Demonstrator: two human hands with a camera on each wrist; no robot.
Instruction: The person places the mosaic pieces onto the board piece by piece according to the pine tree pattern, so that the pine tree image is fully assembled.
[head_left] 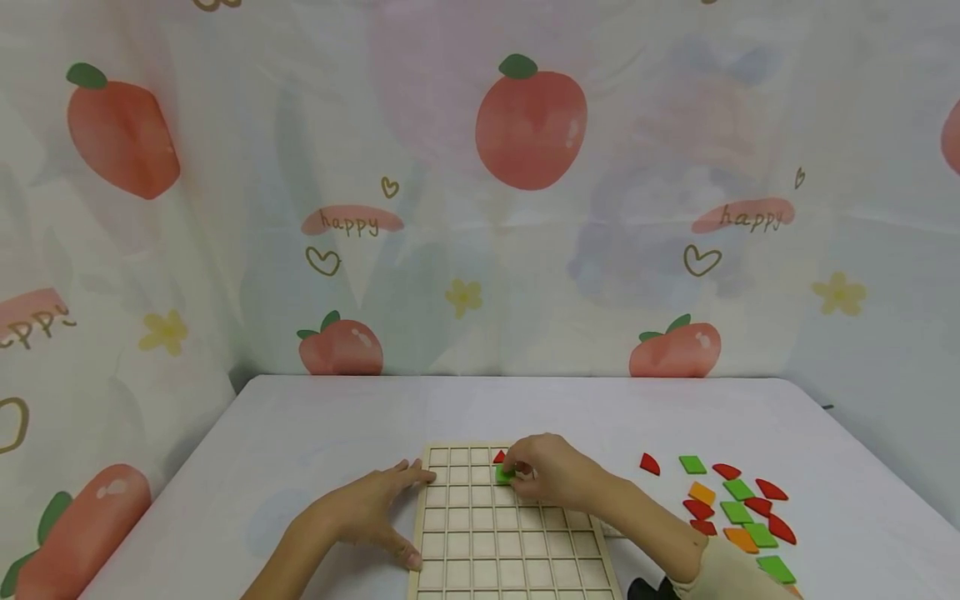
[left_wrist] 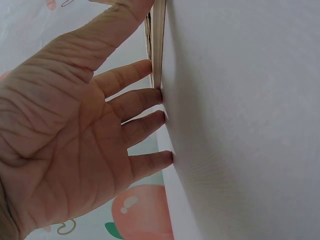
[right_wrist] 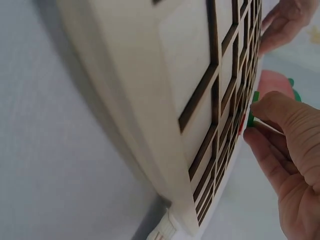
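A pale wooden grid board point(head_left: 481, 547), divided into square cells, lies on the table. My left hand point(head_left: 367, 507) spreads along its left edge, fingertips and thumb touching the side; the left wrist view shows the fingers point(left_wrist: 136, 127) extended. Over the board's upper middle, my right hand point(head_left: 558, 475) pinches a green tile point(head_left: 502, 476) between thumb and fingertips. The right wrist view shows this green tile point(right_wrist: 252, 111) close to the grid, partly hidden by the fingers. Just beyond it in the head view, a small red piece point(head_left: 499, 457) sits in the grid.
Loose pieces lie scattered to the right: green tiles point(head_left: 737, 512), red rounded wedges point(head_left: 781, 528) and orange tiles point(head_left: 741, 540). A dark object point(head_left: 651, 589) shows by the right sleeve point(head_left: 738, 575). A pale ridged item point(right_wrist: 164, 229) touches the board's near corner in the right wrist view.
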